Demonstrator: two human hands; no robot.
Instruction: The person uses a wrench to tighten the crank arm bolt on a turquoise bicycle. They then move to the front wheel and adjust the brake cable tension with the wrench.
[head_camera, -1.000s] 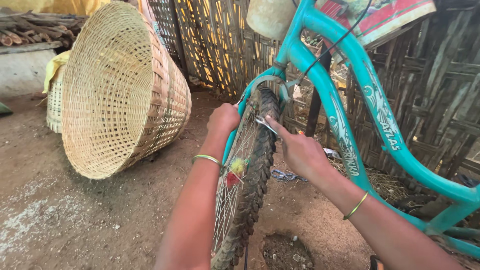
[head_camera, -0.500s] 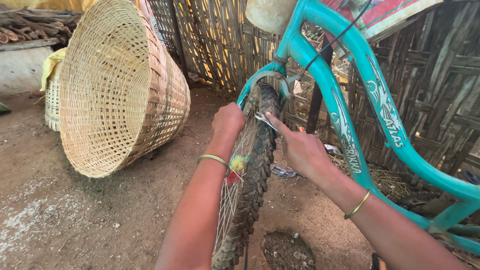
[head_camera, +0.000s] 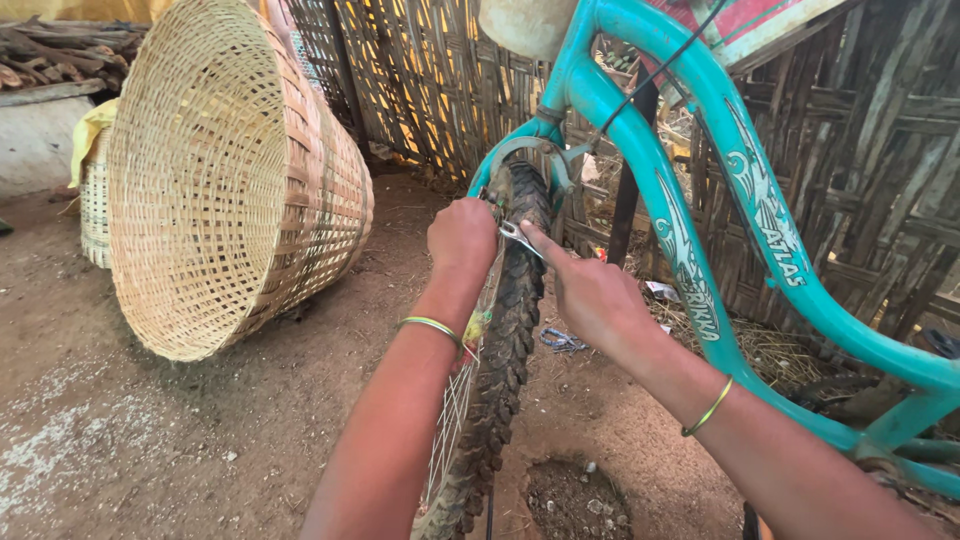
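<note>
Frame centre: left hand (head_camera: 462, 238) fisted at the bicycle tyre (head_camera: 505, 340); spanner (head_camera: 520, 239) pinched by right hand (head_camera: 592, 296), forefinger extended.

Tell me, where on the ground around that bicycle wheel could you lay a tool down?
Bare dirt lies between the big woven basket and the front tyre, widest at lower left. A smaller patch sits right of the tyre, beside a shallow hole. It is crowded near the fork, where the left hand and right hand meet at a small metal tool.

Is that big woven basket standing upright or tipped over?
Tipped over: the big woven basket lies on its side on the dirt ground, its open mouth facing the camera.
</note>
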